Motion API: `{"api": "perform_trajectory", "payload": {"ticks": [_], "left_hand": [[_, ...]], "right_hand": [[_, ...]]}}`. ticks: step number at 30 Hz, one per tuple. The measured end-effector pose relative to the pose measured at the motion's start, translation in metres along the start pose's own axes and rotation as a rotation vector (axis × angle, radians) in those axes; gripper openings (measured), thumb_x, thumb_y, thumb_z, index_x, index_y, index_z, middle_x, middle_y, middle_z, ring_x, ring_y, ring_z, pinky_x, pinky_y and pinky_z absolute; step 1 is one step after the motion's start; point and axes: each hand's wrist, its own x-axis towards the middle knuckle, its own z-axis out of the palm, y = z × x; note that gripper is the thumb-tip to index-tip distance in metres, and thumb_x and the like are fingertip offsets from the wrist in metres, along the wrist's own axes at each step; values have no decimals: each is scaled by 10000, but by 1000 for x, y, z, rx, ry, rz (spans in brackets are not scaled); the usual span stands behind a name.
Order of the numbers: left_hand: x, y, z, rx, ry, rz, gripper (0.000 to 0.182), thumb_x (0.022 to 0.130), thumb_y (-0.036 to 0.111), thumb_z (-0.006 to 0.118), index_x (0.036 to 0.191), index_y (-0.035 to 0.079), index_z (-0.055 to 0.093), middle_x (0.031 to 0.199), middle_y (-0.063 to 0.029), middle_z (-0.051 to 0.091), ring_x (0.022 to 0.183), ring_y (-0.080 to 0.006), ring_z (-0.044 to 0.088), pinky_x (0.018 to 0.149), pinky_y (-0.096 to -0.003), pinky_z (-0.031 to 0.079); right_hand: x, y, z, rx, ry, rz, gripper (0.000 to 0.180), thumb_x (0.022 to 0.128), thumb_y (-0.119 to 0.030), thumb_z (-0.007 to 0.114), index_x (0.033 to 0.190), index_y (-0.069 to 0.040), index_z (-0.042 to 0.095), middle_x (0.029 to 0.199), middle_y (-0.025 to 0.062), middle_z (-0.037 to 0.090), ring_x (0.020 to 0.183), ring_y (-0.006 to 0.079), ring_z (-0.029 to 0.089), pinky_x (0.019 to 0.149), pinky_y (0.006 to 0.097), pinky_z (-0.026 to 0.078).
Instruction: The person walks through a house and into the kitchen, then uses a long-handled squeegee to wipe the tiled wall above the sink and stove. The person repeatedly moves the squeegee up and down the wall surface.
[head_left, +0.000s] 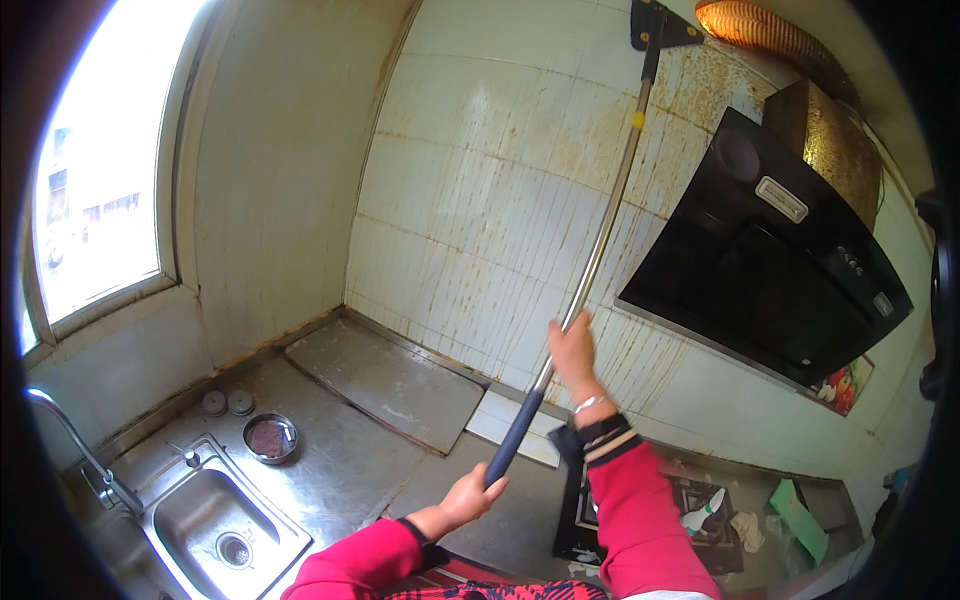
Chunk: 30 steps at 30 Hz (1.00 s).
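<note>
A long-handled cleaning mop (606, 232) slants upward in front of me, with a metal pole and a dark blue grip. My left hand (471, 496) is closed round the lower end of that grip. Higher up, my right hand (574, 349) holds the bare metal pole just above the grip. The mop's dark triangular head (660, 28) lies against the top of the tiled wall (465, 187), left of the ribbed exhaust duct (772, 37). Brown greasy drips streak the tiles, heaviest near the duct. The underside of the mop head is hidden.
A black range hood (765, 262) juts out at right, above a gas stove (577, 517) partly hidden by my right arm. A steel sink (217, 517) with a faucet (82, 442) stands at left. On the steel counter sit a round bowl (270, 439) and a spray bottle (703, 511).
</note>
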Motion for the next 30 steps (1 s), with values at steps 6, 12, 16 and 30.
{"api": "perform_trajectory", "payload": {"ticks": [6, 12, 16, 30], "left_hand": [[-117, -86, -45, 166, -37, -113, 470, 807, 471, 545, 918, 23, 456, 755, -246, 594, 750, -419, 586, 644, -465, 462], [-87, -77, -55, 205, 28, -129, 474, 811, 481, 534, 919, 27, 450, 757, -257, 596, 729, -438, 577, 627, -493, 456], [-20, -26, -61, 143, 76, 0, 465, 820, 458, 533, 898, 6, 456, 752, -262, 587, 736, -445, 567, 638, -489, 449], [-93, -57, -92, 245, 4, -90, 456, 801, 455, 559, 904, 19, 476, 780, -260, 588, 788, -432, 570, 674, -476, 454]], "right_hand": [[-143, -21, 59, 162, 56, -118, 386, 797, -263, 589, 946, -3, 345, 620, 217, 558, 575, 423, 555, 495, 482, 428], [-106, -27, 70, 80, 59, -77, 421, 804, -328, 577, 926, 13, 362, 639, 232, 574, 605, 433, 566, 509, 490, 439], [-14, -32, 46, 114, 75, -12, 435, 805, -343, 556, 989, 9, 379, 733, 235, 600, 695, 431, 578, 583, 495, 452], [-105, -29, 70, 566, -13, -32, 451, 800, -218, 617, 1098, 34, 390, 706, 167, 574, 642, 293, 587, 594, 374, 459]]}}
